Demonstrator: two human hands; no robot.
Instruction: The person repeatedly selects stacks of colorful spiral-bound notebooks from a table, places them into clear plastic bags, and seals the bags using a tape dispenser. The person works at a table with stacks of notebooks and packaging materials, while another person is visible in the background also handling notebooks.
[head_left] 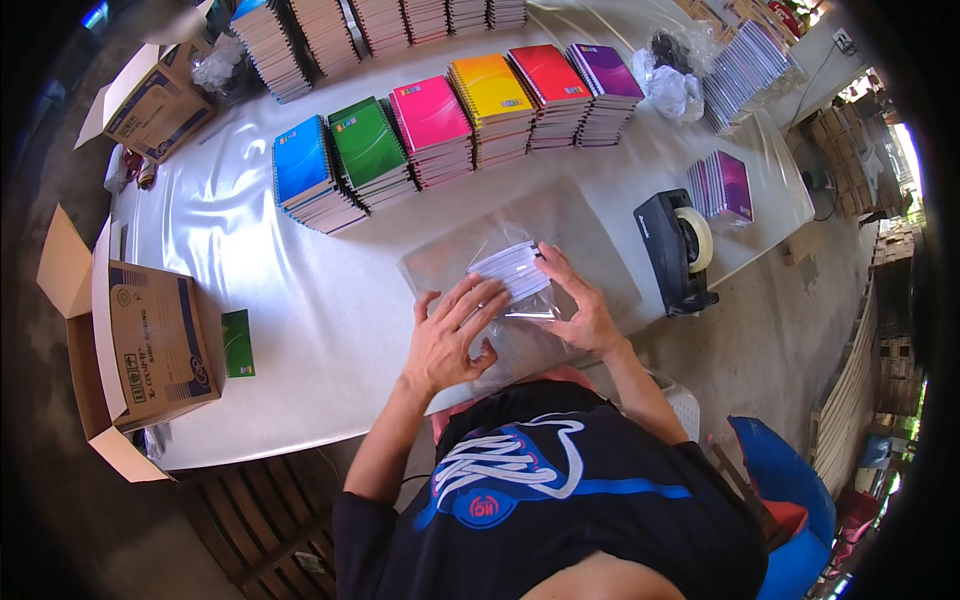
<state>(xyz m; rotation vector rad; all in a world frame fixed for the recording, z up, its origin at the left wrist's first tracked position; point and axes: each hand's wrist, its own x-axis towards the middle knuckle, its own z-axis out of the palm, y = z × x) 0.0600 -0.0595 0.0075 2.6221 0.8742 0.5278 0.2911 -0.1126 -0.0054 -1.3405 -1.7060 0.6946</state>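
Observation:
A small stack of notebooks [513, 270], page edges facing up, lies in clear plastic on a translucent sheet [590, 215] at the table's near side. My left hand [452, 335] has its fingers spread, fingertips touching the stack's left end and thumb held away. My right hand [582, 305] grips the stack's right end, forefinger on the far corner and thumb lower down by the loose plastic [535, 308]. The hands partly cover the bundle, and its covers do not show.
Beyond the sheet stand piles of spiral notebooks [500, 90] in several colours. A black tape dispenser [668, 250] and a small purple notebook stack [722, 188] are at the right. At the left are an open carton [160, 340] and a green notebook [238, 343].

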